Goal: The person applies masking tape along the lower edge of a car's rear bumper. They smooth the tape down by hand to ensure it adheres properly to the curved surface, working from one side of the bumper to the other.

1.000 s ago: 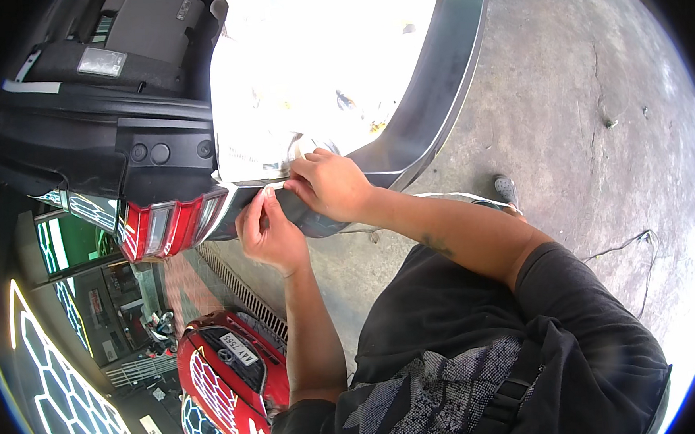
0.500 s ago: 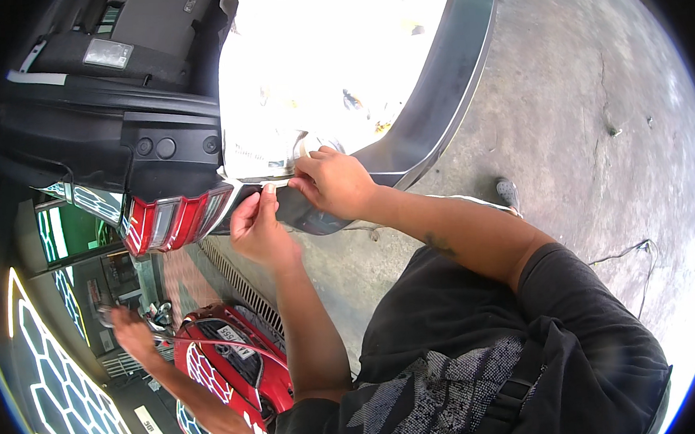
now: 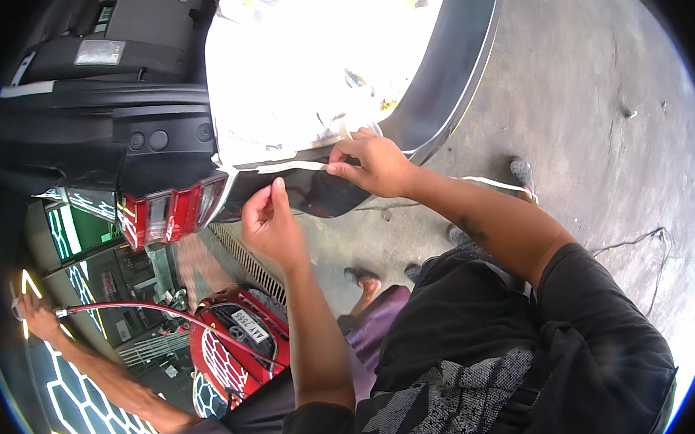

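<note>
My right hand [image 3: 372,164] pinches a strip of white masking tape [image 3: 293,166], and a pale tape roll shows above its fingers, partly hidden. The strip runs left along the edge of the dark bumper corner [image 3: 318,193], just below the overexposed white paper sheet [image 3: 307,76]. Just under the strip is my left hand [image 3: 275,229], its thumb raised and apart from loosely curled fingers, with nothing visible in it. More white tape borders the red and clear tail light [image 3: 174,212] to the left.
A co-worker's arm [image 3: 119,382] at lower left holds the end of a red hose [image 3: 170,310]. Beyond it stands a red car [image 3: 239,339]. Sandalled feet [image 3: 359,278] and a white cord [image 3: 485,181] are on the concrete floor [image 3: 579,99], beside a floor drain grate [image 3: 247,263].
My right hand has moved right, lengthening the visible strip of tape. My left thumb has come away from the strip. The co-worker's arm with the hose has swung left and down.
</note>
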### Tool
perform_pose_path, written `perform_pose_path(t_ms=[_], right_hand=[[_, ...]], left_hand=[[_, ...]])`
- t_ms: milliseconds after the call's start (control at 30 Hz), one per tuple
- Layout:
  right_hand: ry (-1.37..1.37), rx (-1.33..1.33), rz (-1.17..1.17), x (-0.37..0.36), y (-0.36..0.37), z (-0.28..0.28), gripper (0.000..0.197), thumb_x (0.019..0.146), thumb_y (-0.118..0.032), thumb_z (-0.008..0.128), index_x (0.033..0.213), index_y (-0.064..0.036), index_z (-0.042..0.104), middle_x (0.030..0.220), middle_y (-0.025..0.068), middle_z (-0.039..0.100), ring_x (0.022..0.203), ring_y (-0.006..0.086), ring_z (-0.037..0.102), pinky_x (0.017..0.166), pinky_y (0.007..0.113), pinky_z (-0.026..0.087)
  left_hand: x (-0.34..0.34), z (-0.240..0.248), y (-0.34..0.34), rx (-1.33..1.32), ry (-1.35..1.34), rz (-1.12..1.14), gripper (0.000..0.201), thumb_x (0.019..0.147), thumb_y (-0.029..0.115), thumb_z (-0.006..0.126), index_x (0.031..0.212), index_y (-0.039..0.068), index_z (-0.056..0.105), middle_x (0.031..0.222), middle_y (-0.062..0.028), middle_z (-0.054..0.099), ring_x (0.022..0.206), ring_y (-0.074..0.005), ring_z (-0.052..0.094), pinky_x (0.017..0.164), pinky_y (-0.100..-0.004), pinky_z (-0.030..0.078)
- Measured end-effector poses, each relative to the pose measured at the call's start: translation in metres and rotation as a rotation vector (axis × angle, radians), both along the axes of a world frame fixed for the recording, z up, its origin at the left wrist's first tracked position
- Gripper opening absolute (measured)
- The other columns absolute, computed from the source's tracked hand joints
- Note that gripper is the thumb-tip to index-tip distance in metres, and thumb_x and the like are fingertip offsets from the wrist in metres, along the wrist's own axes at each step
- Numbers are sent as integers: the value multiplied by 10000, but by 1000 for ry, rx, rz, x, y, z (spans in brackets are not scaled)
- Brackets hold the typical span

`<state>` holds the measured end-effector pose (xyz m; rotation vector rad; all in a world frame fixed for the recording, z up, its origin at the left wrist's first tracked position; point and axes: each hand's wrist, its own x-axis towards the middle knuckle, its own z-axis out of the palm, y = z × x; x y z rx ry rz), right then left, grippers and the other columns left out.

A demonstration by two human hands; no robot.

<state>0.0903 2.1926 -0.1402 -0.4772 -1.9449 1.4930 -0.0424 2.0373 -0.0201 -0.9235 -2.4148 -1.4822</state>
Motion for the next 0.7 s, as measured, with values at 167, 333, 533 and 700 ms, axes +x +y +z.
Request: perform_pose_path(t_ms=[167,333,533,700], right_hand=[[-30,-30,-117,-5,-20,4,322,1075,-461,837,1057,-140,839,954,108,759,1022,371,707,873,526,587],[92,37,-324,-3,-51,8,268,1044,-371,890,1001,-117,818,927,97,729,943,355,690,786,515,568],[23,-5,-359,-18,-47,6,268,1033,-356,887,979,-104,811,922,89,736,943,344,700,784,508,585],[-41,-9,-331,-38,-34,7,282,1062,-370,825,989,-98,821,947,96,760,998,345,721,824,509,627]], left_hand=[[7,-15,12,12,-63,-7,172,1040,65,928,1111,-56,828,1033,-136,868,892,-150,808,809,-284,649],[13,-4,23,-42,-91,7,152,1052,63,917,1098,-53,829,1032,-140,874,901,-159,818,816,-278,638],[-1,-22,18,9,-11,7,163,1055,70,916,1047,-52,807,1006,-150,872,892,-169,828,784,-276,644],[-1,-27,18,32,63,-17,186,1049,69,923,1026,-56,787,975,-162,869,858,-174,829,775,-279,662]])
